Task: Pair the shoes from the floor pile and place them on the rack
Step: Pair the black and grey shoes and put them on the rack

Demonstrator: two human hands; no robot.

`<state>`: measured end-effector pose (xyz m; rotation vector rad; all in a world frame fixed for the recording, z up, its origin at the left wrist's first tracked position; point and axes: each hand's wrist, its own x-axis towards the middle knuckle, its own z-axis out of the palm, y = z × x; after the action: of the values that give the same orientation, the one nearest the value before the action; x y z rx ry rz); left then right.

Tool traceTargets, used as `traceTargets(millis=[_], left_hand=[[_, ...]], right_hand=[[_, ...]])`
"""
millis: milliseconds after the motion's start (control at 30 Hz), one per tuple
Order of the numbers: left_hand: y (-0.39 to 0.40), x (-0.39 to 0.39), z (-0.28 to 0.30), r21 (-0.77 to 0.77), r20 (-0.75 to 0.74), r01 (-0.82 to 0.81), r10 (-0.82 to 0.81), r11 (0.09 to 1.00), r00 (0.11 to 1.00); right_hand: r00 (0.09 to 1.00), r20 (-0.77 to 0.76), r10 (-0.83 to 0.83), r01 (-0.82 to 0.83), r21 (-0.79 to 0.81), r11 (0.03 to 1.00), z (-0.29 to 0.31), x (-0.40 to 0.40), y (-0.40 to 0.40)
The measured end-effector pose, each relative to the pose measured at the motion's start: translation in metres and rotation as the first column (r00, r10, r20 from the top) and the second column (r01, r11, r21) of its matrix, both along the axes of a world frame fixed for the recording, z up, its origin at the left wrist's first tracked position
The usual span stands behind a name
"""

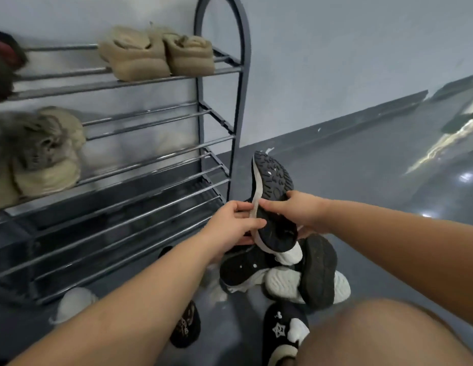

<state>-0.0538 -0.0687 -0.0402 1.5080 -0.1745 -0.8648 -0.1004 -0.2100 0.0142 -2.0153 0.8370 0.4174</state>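
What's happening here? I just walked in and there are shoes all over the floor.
A person is sorting shoes onto a metal shoe rack. Both the left hand and right hand hold a black sneaker with its sole turned up, above the floor pile. A tan pair sits on the top shelf and a beige pair on the next; the lower shelves in view hold nothing.

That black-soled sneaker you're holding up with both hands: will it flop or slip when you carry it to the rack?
The sneaker probably stays stiff: its sole holds a straight line while held on edge. The lugged tread should grip, not slip. Left hand and right hand pinch it easily, suggesting it is light.
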Motion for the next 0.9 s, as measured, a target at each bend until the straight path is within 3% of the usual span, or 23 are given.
traceTargets(millis=[167,367,600,700,800,867,900], left_hand=[[0.070,-0.001,0.014,0.036,0.026,-0.053,0.052,0.998,0.998],[0.158,-0.010,0.002,0.138,0.078,-0.090,0.080,0.986,0.994],[0.209,-0.038,-0.043,0.310,0.158,-0.150,0.104,0.939,0.982],[0.211,-0.052,-0.059,0.362,0.179,-0.105,0.042,0.926,0.983],[0.211,-0.057,-0.074,0.409,0.242,-0.212,0.119,0.888,0.963],[0.217,-0.055,-0.084,0.485,0.193,-0.249,0.175,0.838,0.966],[0.221,-0.054,-0.089,0.526,0.100,-0.206,0.180,0.825,0.979]], right_hand=[[0.996,-0.068,0.051,-0.047,0.058,0.997,0.006,0.013,0.075],[0.998,-0.033,-0.054,0.061,0.258,0.964,-0.055,0.021,0.154],[0.970,-0.114,-0.215,0.239,0.603,0.761,-0.133,-0.005,0.220],[0.959,-0.201,-0.202,0.285,0.670,0.686,-0.153,-0.024,0.223],[0.950,-0.260,-0.175,0.312,0.741,0.595,-0.170,-0.040,0.212],[0.936,-0.297,-0.189,0.352,0.769,0.533,-0.176,-0.048,0.207],[0.928,-0.310,-0.207,0.373,0.771,0.516,-0.177,-0.050,0.207]])
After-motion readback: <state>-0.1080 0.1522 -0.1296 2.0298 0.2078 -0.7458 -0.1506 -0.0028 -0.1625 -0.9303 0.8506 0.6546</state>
